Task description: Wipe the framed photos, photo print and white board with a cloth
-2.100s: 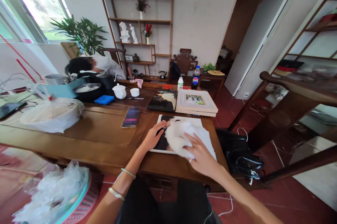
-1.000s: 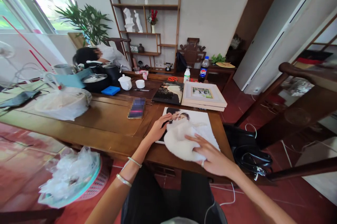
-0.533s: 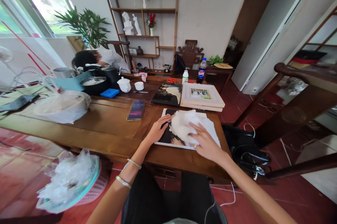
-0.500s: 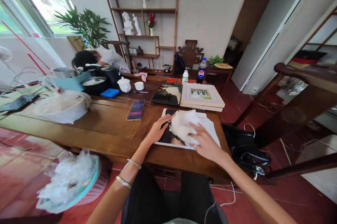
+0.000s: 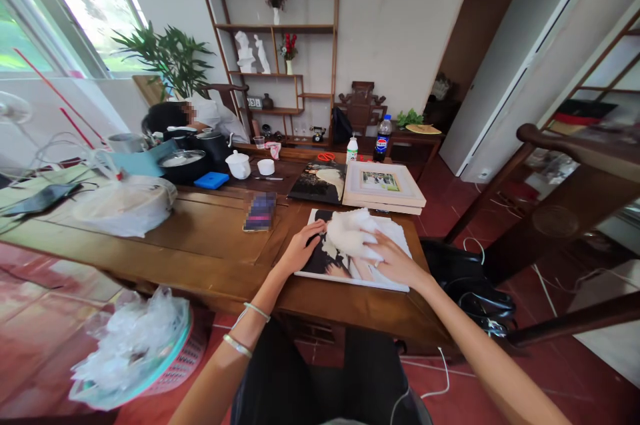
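Note:
A large photo print [image 5: 320, 261] lies flat near the front edge of the wooden table [image 5: 200, 238]. My left hand [image 5: 299, 248] rests on the print's left side, fingers spread, pressing it down. My right hand [image 5: 395, 261] presses a crumpled white cloth [image 5: 350, 233] against the upper middle of the print. The cloth hides most of the picture's top half.
Behind the print lie a dark photo [image 5: 320, 182] and a white framed picture [image 5: 383, 184]. A phone [image 5: 261, 212], a blue box [image 5: 211, 180], teapot [image 5: 239, 164], pots and a plastic-wrapped bundle [image 5: 125, 205] stand left. A person sits at the far left end. A basket of plastic [image 5: 135, 352] and a black bag [image 5: 470, 292] sit on the floor.
My right hand has rubbed the cloth down the print toward me and then back up to its far part. My left hand has stayed on the print's left side.

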Available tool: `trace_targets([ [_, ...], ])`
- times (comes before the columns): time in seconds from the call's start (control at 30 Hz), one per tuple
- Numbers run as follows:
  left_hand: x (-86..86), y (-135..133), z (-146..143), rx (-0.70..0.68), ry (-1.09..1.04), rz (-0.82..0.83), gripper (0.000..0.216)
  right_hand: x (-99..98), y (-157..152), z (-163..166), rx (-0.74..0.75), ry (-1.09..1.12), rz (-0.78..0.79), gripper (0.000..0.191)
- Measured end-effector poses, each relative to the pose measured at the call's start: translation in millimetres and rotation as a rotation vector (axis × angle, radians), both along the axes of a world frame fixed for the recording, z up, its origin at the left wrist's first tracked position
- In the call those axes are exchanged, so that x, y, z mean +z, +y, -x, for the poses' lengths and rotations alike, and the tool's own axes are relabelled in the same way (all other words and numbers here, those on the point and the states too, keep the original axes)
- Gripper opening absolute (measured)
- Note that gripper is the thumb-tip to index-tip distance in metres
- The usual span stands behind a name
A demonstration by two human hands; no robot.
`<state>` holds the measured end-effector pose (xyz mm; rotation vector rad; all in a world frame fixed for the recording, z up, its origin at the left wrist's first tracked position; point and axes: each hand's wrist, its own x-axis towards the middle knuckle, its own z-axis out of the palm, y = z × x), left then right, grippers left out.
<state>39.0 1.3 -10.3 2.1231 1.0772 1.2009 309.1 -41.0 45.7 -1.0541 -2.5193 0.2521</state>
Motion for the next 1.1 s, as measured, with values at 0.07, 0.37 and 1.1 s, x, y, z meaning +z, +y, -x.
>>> trace_targets([
  [0.07, -1.2, 1, 0, 0.004, 0.002, 0.001, 0.032, -1.5, 16, 1, -0.079, -0.025, -0.043, 0.036],
  [0.37, -2.2, 0, -1, 0.006, -0.013, -0.005, 0.033, 6.2, -35, 17, -0.02, -0.099, -0.017, 0.048],
  [1.1, -3.1, 0, 0, 0.011, -0.023, -0.008, 0.031, -2.2, 17, 7, -0.109, -0.05, -0.096, 0.035],
])
